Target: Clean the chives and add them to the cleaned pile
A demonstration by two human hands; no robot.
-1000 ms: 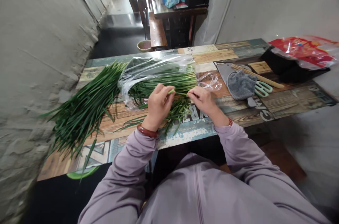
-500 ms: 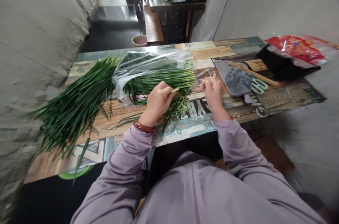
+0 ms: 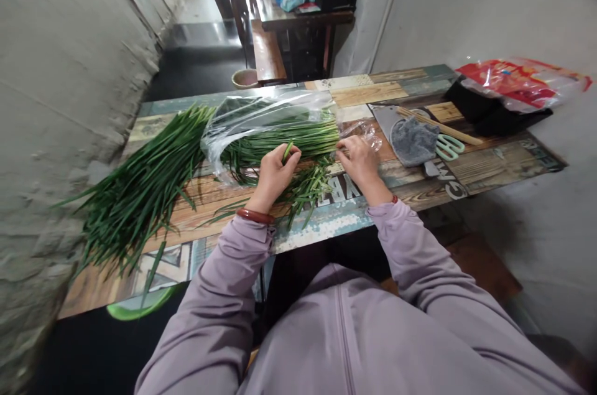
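Head view: the left hand (image 3: 275,173) is closed, pinching a short green stalk (image 3: 288,150) between thumb and forefinger; its tip projects above the fingers. The right hand (image 3: 359,162) has its fingers drawn together beside the pale ends of the bagged greens (image 3: 303,140); whether it touches or grips one cannot be told. The bagged greens lie partly under a clear plastic bag (image 3: 247,121), just beyond both hands. A small pile of loose pieces (image 3: 310,183) lies between the hands, on the near side. A larger leafy heap (image 3: 149,186) rests at the table's (image 3: 321,233) left end, its lower leaves reaching the near edge. To the right, a grey cloth (image 3: 414,141) and green-handled scissors (image 3: 450,147) lie apart from both hands.

Assessment: the step in hand is judged to be the handling of stalks singly by fingertip. The next move calls for a light, exact pinch, one thin stalk parted from its close neighbours, and care not to snag the bag's film.
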